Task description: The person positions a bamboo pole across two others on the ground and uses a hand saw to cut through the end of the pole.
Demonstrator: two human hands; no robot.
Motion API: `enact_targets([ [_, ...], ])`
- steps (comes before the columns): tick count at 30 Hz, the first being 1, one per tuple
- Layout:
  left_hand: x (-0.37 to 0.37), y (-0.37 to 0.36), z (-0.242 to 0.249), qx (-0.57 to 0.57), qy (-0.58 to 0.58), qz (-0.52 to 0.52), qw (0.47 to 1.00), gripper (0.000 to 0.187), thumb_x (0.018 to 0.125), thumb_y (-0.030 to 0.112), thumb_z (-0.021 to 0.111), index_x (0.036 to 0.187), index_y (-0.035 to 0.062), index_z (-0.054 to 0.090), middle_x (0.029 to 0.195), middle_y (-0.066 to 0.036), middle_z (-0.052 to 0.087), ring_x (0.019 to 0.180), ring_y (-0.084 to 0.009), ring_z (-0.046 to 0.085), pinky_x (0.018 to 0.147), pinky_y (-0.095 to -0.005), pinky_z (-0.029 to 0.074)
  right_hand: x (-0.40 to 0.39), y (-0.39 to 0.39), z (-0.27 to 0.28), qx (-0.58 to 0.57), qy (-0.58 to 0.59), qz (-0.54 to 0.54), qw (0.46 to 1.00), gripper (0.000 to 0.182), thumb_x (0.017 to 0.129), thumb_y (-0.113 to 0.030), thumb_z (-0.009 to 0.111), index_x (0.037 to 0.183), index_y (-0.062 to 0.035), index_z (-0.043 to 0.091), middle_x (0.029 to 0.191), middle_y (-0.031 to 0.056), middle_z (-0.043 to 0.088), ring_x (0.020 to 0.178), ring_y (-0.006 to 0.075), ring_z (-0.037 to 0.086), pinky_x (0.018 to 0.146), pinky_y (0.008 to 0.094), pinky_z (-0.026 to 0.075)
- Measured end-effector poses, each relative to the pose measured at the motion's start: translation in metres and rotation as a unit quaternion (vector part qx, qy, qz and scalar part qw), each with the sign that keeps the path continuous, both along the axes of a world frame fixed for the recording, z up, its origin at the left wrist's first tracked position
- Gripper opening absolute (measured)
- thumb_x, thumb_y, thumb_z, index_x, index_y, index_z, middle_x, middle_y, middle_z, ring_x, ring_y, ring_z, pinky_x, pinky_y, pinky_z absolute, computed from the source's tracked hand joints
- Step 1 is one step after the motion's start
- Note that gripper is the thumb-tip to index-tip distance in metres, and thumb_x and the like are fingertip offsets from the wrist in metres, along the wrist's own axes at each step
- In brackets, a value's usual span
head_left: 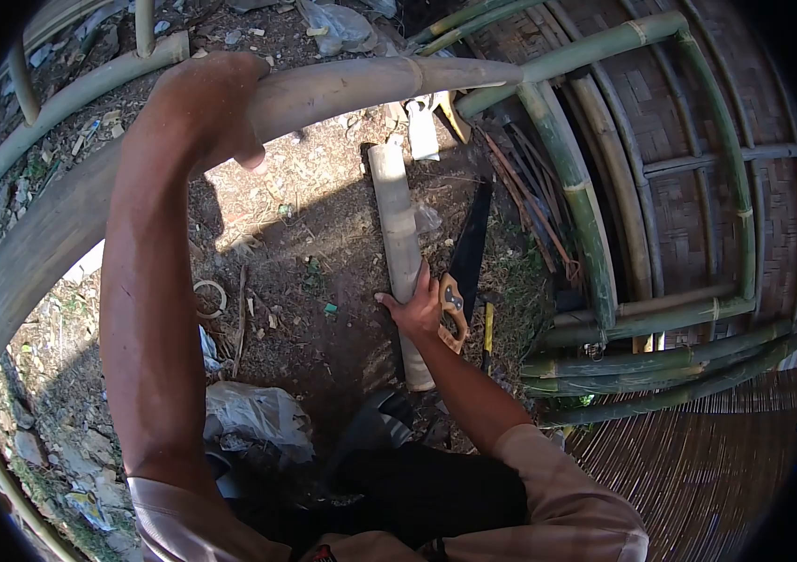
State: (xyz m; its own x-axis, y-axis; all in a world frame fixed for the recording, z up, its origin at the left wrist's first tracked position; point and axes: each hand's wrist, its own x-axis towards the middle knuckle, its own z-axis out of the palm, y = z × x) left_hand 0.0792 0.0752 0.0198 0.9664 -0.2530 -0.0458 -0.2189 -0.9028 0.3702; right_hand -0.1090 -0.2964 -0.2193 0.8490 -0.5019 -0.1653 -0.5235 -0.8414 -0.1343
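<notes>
A long thick bamboo pole (342, 92) arches across the upper left of the view, and my left hand (206, 108) is wrapped round it from above. On the ground in the middle lies a short bamboo piece (397, 211). My right hand (417, 304) rests on its lower part, with the thumb and fingers apart to either side. Just right of that hand is a handsaw (471, 244) with a wooden handle, lying on the dirt. A yellow-handled tool (487, 335) lies beside the saw handle.
A green bamboo frame (595, 225) stands at the right before a woven wall (698, 215). More bamboo poles (642, 386) lie at the lower right. Plastic bags (258, 417) lie near my feet. A ring (211, 298) and a white object (423, 131) are on the ground.
</notes>
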Motion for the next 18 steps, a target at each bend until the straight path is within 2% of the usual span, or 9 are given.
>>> enact_targets([
  [2,0.006,0.013,-0.028,-0.069,0.01,-0.019,0.997,0.079,0.054,0.008,0.093,0.128,0.0032,0.066,0.115,-0.02,0.074,0.109,-0.0361,0.071,0.096,-0.048,0.055,-0.001,-0.004,-0.006,-0.029,-0.009,0.013,0.999,0.127,0.068,-0.056,0.091,0.163,-0.014,0.018,0.143,0.0258,0.047,0.13,0.0448,0.054,0.109,0.0507,0.047],
  [3,0.006,0.018,-0.039,-0.064,0.012,-0.027,0.998,0.079,0.054,0.008,0.093,0.128,0.0032,0.066,0.115,-0.02,0.074,0.109,-0.0361,0.071,0.096,-0.048,0.055,-0.003,-0.004,-0.004,-0.024,-0.007,0.005,1.0,0.127,0.068,-0.056,0.091,0.163,-0.014,0.018,0.143,0.0258,0.047,0.13,0.0448,0.054,0.109,0.0507,0.047],
  [5,0.002,0.032,-0.059,-0.146,0.15,-0.012,0.978,0.084,0.053,0.011,0.094,0.131,0.0029,0.066,0.119,-0.02,0.073,0.109,-0.0352,0.071,0.099,-0.043,0.055,-0.001,-0.003,0.003,0.018,-0.016,0.009,1.0,0.125,0.068,-0.056,0.091,0.162,-0.0138,0.02,0.142,0.0256,0.048,0.127,0.0455,0.056,0.106,0.051,0.049],
  [9,-0.005,0.059,-0.114,-0.12,0.183,-0.03,0.975,0.097,0.053,0.01,0.094,0.142,0.0043,0.059,0.122,-0.02,0.072,0.112,-0.0328,0.07,0.101,-0.0401,0.053,-0.003,-0.009,-0.005,0.006,-0.048,0.032,0.998,0.123,0.068,-0.055,0.091,0.161,-0.0129,0.023,0.138,0.0267,0.051,0.123,0.0465,0.059,0.104,0.0519,0.051],
  [11,-0.009,0.071,-0.147,-0.197,0.212,0.011,0.957,0.102,0.052,0.007,0.094,0.146,0.0046,0.054,0.122,-0.02,0.072,0.114,-0.0328,0.069,0.102,-0.0405,0.053,-0.002,-0.006,0.0,0.013,-0.04,0.023,0.999,0.123,0.069,-0.055,0.091,0.162,-0.0129,0.023,0.137,0.0262,0.051,0.122,0.0465,0.059,0.103,0.0522,0.051],
  [12,-0.017,0.069,-0.15,-0.183,0.194,0.024,0.964,0.104,0.052,0.006,0.094,0.147,0.004,0.052,0.122,-0.021,0.072,0.114,-0.0321,0.069,0.102,-0.0412,0.052,-0.001,-0.006,0.001,0.009,-0.035,0.02,0.999,0.122,0.069,-0.054,0.091,0.162,-0.013,0.023,0.136,0.026,0.051,0.121,0.0464,0.059,0.103,0.0522,0.051],
  [15,-0.031,0.08,-0.181,-0.139,0.117,-0.036,0.983,0.103,0.052,0.006,0.095,0.146,0.0045,0.053,0.122,-0.025,0.071,0.112,-0.0375,0.07,0.097,-0.0437,0.054,-0.001,-0.004,-0.002,0.017,-0.027,0.009,0.999,0.121,0.071,-0.054,0.09,0.162,-0.0123,0.022,0.136,0.0268,0.051,0.121,0.0466,0.059,0.103,0.0523,0.052],
  [16,-0.04,0.08,-0.188,-0.129,0.084,-0.036,0.987,0.104,0.051,0.009,0.096,0.146,0.0056,0.053,0.119,-0.025,0.071,0.11,-0.0406,0.07,0.096,-0.0455,0.055,-0.002,-0.005,-0.003,0.009,-0.035,0.021,0.999,0.121,0.071,-0.054,0.09,0.161,-0.0117,0.022,0.137,0.0274,0.051,0.122,0.0467,0.058,0.103,0.0524,0.051],
  [18,-0.053,0.08,-0.21,-0.092,0.042,-0.011,0.995,0.102,0.053,0.013,0.096,0.146,0.0073,0.054,0.117,-0.027,0.072,0.108,-0.041,0.071,0.097,-0.0467,0.055,-0.003,-0.007,-0.004,-0.007,-0.045,0.04,0.998,0.121,0.071,-0.053,0.09,0.161,-0.0102,0.022,0.138,0.0284,0.05,0.125,0.0468,0.056,0.105,0.0523,0.05],
])
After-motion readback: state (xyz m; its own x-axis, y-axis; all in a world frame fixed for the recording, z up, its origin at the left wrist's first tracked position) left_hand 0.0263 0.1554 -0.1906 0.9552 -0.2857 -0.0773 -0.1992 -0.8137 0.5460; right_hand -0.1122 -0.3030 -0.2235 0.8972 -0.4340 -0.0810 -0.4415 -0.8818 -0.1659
